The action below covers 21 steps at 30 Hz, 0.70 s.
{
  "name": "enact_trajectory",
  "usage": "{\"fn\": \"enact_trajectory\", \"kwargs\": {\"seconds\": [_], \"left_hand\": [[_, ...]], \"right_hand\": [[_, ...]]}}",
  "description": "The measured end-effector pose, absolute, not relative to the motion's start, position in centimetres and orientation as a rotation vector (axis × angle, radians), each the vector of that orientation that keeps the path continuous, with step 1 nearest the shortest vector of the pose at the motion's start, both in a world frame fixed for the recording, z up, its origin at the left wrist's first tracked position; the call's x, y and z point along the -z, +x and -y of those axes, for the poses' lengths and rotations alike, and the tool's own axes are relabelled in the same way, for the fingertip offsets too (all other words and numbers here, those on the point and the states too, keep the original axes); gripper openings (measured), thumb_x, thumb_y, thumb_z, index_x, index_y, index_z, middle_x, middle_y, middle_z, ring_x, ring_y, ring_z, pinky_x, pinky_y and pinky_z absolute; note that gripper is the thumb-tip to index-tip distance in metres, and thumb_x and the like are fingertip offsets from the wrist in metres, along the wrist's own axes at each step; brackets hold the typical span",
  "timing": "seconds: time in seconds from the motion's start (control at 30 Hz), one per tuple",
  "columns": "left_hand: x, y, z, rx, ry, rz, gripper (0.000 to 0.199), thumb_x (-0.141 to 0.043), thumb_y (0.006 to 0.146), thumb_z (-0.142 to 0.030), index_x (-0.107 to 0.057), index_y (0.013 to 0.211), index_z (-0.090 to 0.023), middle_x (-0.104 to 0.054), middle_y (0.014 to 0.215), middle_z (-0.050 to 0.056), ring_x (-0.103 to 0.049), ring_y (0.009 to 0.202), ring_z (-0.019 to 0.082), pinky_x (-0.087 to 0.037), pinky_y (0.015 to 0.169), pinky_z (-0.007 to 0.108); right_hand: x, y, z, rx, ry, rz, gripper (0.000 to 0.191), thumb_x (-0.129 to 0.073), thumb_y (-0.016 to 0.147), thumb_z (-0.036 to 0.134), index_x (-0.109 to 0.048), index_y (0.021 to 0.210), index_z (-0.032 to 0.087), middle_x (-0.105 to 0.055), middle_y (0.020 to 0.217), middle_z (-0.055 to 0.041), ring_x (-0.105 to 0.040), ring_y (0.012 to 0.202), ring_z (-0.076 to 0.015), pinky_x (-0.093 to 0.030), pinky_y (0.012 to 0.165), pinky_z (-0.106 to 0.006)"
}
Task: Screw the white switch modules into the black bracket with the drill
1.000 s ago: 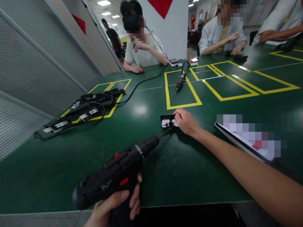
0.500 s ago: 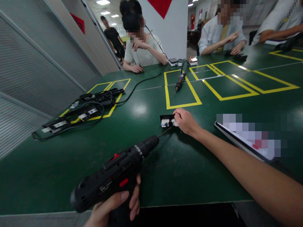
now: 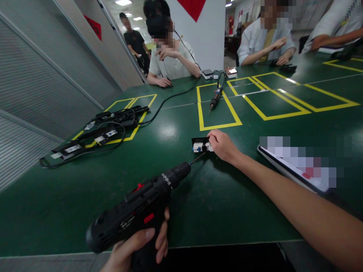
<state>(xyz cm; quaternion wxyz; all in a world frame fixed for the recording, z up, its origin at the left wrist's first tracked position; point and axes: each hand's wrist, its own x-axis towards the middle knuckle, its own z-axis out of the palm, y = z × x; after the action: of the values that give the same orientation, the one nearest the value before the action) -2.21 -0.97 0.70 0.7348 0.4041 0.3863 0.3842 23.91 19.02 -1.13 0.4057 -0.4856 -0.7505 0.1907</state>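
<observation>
My left grip [image 3: 136,242] is closed around the drill [image 3: 141,202] above the table's [image 3: 241,211] near edge. My right grip [image 3: 222,146] pinches the part [image 3: 197,147], farther in from that edge, the bit [image 3: 197,158] pointing toward it.

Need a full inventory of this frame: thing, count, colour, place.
Power drill: 1, black with red accents, lower left centre, bit aimed toward the small panel
Small panel: 1, black with white and blue fittings, centre
Handheld corded tool: 1, dark, within a yellow outline
Strip-like parts: several overlapping, black with white labels, left
Cable: black, left to far edge; full count unclear
Small boxes: 2, far edge
Flat item: 1, white, right, pixelated
Tape outlines: several, yellow, tabletop
Table: 1, green
Red hangings: 2, pillar and left partition
Other people: 4, background
Left hand: 1, gripping drill
Right hand: 1, holding panel
</observation>
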Motion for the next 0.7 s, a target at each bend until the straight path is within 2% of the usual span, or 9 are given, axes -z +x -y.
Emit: {"fn": "enact_trajectory", "kwargs": {"seconds": [0.7], "left_hand": [[-0.57,-2.25,0.97,-0.851,0.927,-0.844,0.032,-0.046,0.081,-0.032,-0.045,0.108,-0.015,-0.053,0.063,0.003,-0.057,0.048,0.019,-0.046,0.052,0.037]], "right_hand": [[1.28,23.98,-19.12,-0.475,-1.219,1.893,0.024,-0.033,0.086,0.019,-0.056,0.078,0.016,-0.059,0.082,-0.0072,-0.052,0.078,-0.0172,-0.038,0.073,-0.028]]}}
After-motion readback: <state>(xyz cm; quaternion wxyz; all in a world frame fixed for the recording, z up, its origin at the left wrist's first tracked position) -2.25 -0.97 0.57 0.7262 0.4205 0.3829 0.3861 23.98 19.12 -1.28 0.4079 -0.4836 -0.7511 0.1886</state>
